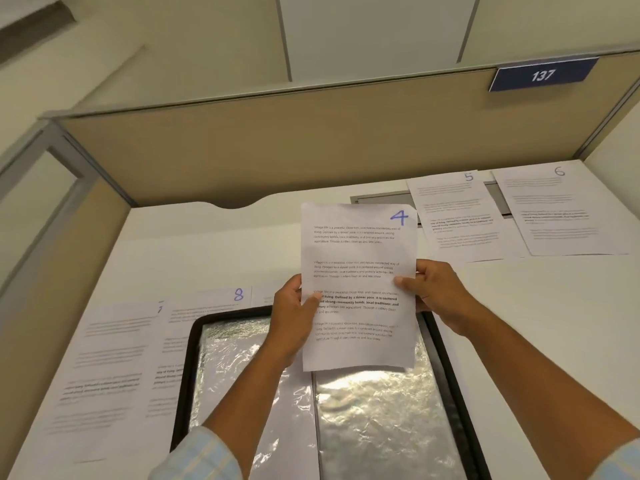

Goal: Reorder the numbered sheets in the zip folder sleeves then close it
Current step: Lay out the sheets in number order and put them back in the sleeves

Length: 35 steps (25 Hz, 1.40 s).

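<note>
While left grip [290,318], right grip [439,293] pinch opposite edges, sheet 4 [360,244] upright between, above folder [182,393]

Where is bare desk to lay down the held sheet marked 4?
Bare white desk lies between the white sheet marked 8 and the beige partition, and right of the open black zip folder, nearer than white sheet 5 and white sheet 6. Left is crowded: sheet 7 and sheet 8 reach the folder.
</note>
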{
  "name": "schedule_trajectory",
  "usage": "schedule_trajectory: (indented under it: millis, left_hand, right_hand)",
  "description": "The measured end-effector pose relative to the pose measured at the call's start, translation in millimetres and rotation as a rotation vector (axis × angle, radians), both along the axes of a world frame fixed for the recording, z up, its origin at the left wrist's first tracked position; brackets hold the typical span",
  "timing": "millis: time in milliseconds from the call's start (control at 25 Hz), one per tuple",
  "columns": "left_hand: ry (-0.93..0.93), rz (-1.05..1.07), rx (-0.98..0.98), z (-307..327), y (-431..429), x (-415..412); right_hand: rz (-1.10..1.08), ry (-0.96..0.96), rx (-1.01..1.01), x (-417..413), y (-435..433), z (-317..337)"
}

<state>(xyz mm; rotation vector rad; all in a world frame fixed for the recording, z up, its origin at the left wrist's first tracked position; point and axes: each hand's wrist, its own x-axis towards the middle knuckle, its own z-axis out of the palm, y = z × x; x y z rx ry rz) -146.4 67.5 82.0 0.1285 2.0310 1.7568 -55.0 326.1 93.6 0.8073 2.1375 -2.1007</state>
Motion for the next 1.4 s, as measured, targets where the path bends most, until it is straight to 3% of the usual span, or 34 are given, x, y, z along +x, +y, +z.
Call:
schedule_trajectory:
  millis: [200, 320, 600, 760, 960, 1280, 1400]
  left_hand:
    - [-0.044, 0.02, -0.083, -21, 2, -6]
    - [0.147, 0.051, -0.327, -40, 4, -11]
    - [0.492, -0.284, -0.653, -69, 13, -9]
    - [0.532, -0.431, -0.684, -67, 25, -13]
    - [0.469, -0.388, -0.513, -65, 24, -21]
    - [0.78, -0.357, -0.506, -70, 6, -12]
    - [0.771, -0.278, -0.497, -67, 3, -4]
  right_hand:
    - [-0.127, 0.018, 0.094, 10, 2, -14]
    - [-0.236, 0.032, 0.158, 7, 16, -13]
    - [-0.508, 0.107, 0.107, -15, 41, -5]
    - [-0.574, 0.174, 0.034, -36, 40, 0]
    - [-0.604, 0.207, 0.012, -55, 37, 6]
    - [-0.608, 0.227, -0.003, -67, 26, 7]
    - [-0.612, 0.236, -0.007, -72, 18, 9]
